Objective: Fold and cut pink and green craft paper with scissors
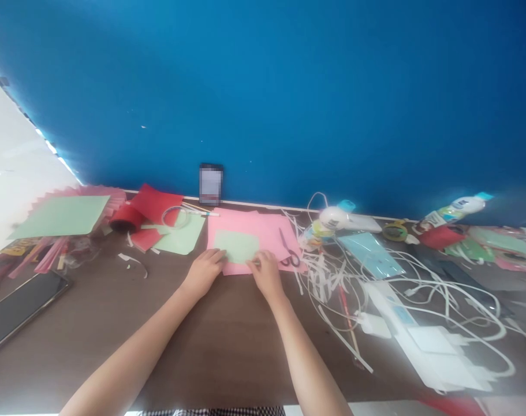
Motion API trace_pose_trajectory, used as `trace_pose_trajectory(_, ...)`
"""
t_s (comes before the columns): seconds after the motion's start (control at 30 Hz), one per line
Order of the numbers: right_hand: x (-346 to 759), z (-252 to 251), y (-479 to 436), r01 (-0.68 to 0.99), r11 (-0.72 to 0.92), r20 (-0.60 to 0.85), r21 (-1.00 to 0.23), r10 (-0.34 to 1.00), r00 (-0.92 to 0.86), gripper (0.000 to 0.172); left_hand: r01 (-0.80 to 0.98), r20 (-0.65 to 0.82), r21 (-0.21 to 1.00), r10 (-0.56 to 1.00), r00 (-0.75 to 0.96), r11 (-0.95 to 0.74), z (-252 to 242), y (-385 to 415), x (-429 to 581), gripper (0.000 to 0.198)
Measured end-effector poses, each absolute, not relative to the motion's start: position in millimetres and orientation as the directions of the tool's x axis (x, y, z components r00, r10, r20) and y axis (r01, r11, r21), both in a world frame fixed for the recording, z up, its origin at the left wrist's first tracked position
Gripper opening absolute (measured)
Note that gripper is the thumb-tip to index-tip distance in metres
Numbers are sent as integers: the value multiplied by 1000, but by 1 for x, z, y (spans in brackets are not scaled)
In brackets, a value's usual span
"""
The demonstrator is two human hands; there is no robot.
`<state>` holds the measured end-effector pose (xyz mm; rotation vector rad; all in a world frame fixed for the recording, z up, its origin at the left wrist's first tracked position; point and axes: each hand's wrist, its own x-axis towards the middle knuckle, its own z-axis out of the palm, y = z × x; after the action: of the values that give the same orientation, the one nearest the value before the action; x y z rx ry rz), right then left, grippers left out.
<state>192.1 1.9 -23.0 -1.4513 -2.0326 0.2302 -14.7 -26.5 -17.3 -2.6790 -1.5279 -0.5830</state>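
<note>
Touching green paper [237, 246], likely to hold it flat | left hand [205, 268] at 8 o'clock, right hand [267, 271] at 4 | apart; grip unclear

Pink sheets [269, 227], small green sheet [237, 244]: matt paper
Tabletop [228, 346]: wood-look, smooth
Right blue packet [370, 253]: glossy plastic
Far wall [263, 104]: smooth
</note>
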Motion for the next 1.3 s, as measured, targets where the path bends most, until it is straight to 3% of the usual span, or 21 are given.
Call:
trace_pose_trajectory(0.1, 186, -18, -5, 846, 399, 427, -354, 874, -233, 10, 868, 265, 157, 867, 421, -470, -20, -34, -7, 37)
trace_pose_trajectory(0.23, 167, -17, -22, 821, 536, 447, -195, 794, -412, 37, 890, 265, 128, 880, 395, -438, -25, -42, 1, 45)
trace_pose_trajectory(0.33, 152, -21, -31, 767, 614, 358, -186, 770, -529, 49, 885, 260, 114, 873, 412, -451, -26, -45, 4, 46)
trace_pose_trajectory(0.43, 146, -24, -36, 780, 591, 276, -206, 800, -534, 55, 897, 266, 132, 887, 378, -422, -26, -48, 6, 48)
trace_pose_trajectory(0.67, 144, -18, -46, 856, 483, 191, -184, 872, -451, 48, 908, 268, 158, 902, 338, -387, -27, -57, 12, 59)
trace_pose_trajectory(0.97, 171, -8, -48, 934, 339, 196, -112, 929, -313, 51, 908, 308, 191, 901, 306, -374, -23, -60, 5, 52)
trace_pose_trajectory(1.3, 183, 0, -36, 951, 275, 274, -142, 934, -229, 34, 791, 307, 450, 904, 299, -414, -11, -37, -23, 28)
